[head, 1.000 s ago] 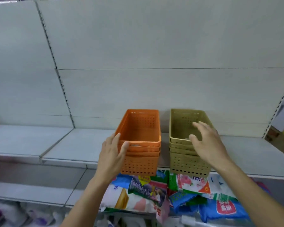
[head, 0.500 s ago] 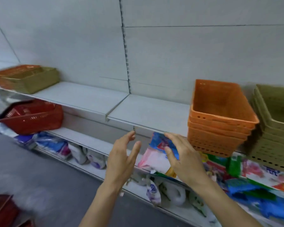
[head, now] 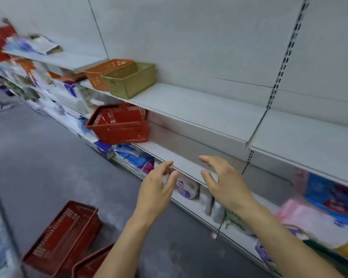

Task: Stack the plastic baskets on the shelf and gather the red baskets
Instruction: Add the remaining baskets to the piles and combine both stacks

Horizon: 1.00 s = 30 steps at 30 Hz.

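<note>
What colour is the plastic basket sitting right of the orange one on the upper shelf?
Olive-green perforated plastic basket, seen clearly in the head view.

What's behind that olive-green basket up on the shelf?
An orange basket stands right behind the olive-green basket on the white shelf, its rim and one perforated side showing. The green basket covers the rest of it, and whether they touch cannot be told.
</note>
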Motion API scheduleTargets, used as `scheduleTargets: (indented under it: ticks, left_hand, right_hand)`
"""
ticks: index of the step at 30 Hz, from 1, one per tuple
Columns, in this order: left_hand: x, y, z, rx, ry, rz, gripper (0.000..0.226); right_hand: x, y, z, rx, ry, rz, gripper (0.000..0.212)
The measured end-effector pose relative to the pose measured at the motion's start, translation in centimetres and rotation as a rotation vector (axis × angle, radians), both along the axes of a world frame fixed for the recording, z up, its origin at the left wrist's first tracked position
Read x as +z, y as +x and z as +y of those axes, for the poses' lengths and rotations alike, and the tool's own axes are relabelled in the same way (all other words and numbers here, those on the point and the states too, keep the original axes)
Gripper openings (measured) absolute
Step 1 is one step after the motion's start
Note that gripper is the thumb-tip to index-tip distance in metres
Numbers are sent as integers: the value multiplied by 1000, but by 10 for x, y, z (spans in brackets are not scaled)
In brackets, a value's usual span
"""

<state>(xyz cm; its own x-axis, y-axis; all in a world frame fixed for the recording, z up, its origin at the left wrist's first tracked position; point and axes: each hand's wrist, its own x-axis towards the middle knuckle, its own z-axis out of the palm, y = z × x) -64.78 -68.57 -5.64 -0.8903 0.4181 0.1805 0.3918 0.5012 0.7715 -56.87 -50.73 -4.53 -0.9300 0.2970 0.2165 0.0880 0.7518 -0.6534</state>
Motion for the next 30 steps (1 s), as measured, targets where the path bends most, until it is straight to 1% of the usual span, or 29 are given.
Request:
scheduleTargets:
  ticks: [3,6,14,18,23,27,30]
  left_hand:
    - [1,-53,-23,47,39,-37,39]
    - [2,-113,-38,68,44,-19,33]
    - [23,-308,-62,92,56,52,31]
    - [45,-403,-78,93,42,89,39]
    - [64,-511,-93,89,35,130,32]
    - [71,-599,-97,14,32,151,34]
    - [75,-675,-99,-86,-12,189,33]
  right_hand:
    - [1,-58,-19,41,-17,-11,35]
    - [5,-122,-32,59,-26,-5,35]
    - [28,-316,-52,84,-25,51,36]
    - [48,-411,-60,2,-67,86,34]
    - [65,-507,-64,-85,-100,46,34]
    - [67,-572,-61,-183,-98,8,34]
    - [66,-617,-63,-308,-93,-65,40]
